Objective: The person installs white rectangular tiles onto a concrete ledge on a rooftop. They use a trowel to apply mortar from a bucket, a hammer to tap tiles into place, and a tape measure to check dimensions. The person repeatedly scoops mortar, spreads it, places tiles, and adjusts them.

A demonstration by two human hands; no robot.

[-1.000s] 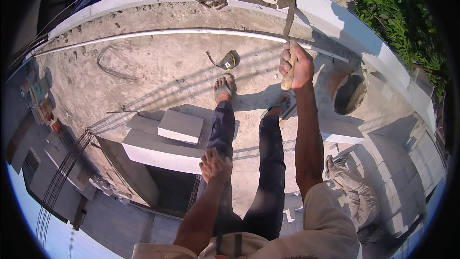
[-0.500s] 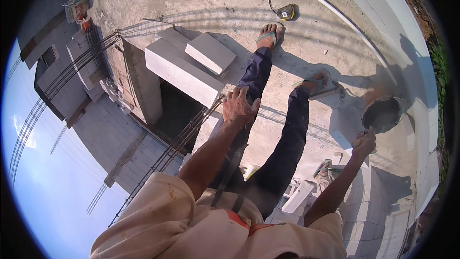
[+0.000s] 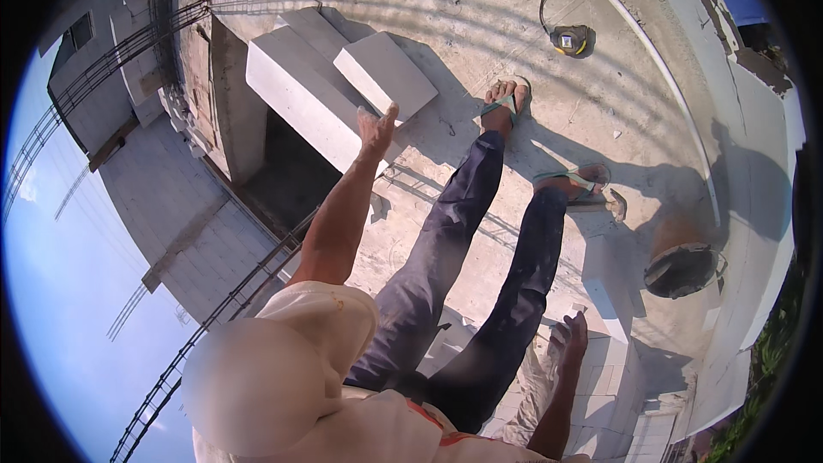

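Note:
My left hand (image 3: pixel 375 130) reaches over the long white block (image 3: pixel 300 90), its fingers apart and nothing in them; whether it touches the block cannot be told. A shorter white block (image 3: pixel 386 77) lies beside it. Low on the right is my right hand (image 3: pixel 572 339), fingers loosely bent and somewhat apart, above pale blocks. A small pale piece (image 3: pixel 579 311) shows at its fingertips; I cannot tell whether it is touched. Beyond that hand a bucket (image 3: pixel 681 270) lies tipped with its dark mouth toward me.
A tape measure (image 3: pixel 572 39) lies on the concrete floor (image 3: pixel 480 17) past my sandalled feet. A hammer-like tool (image 3: pixel 613 203) rests by my right foot. On the left are a dark opening (image 3: pixel 296 163) and steel rebar (image 3: pixel 129 77). A white pipe (image 3: pixel 639 30) curves along the right.
My left hand has shifted from beside the rebar at the block's corner to over the block. My right hand has drawn back from the bucket's rim toward me. The view has tilted.

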